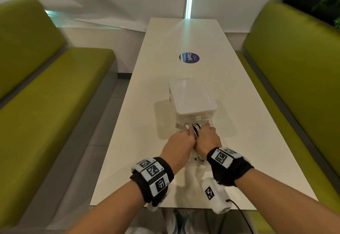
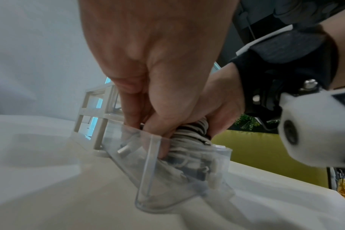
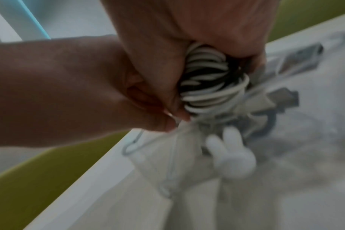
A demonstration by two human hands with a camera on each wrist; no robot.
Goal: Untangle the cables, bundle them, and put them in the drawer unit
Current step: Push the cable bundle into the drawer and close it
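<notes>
Cables (image 1: 195, 128), coiled black and white, are mostly hidden between both hands in the head view, in the open drawer (image 1: 181, 129) of the drawer unit (image 1: 192, 98) on the bench (image 1: 239, 141). In the left-wrist view, the left hand (image 2: 158, 93) is curled on the coil inside the clear drawer. The blurred right-wrist view shows the right hand (image 3: 187, 46) gripping the coil.

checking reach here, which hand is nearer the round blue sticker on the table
Right, narrowly. The sticker lies far up the table, slightly right of centre; the right hand and left hand both grip the cable bundle at the open drawer.
</notes>
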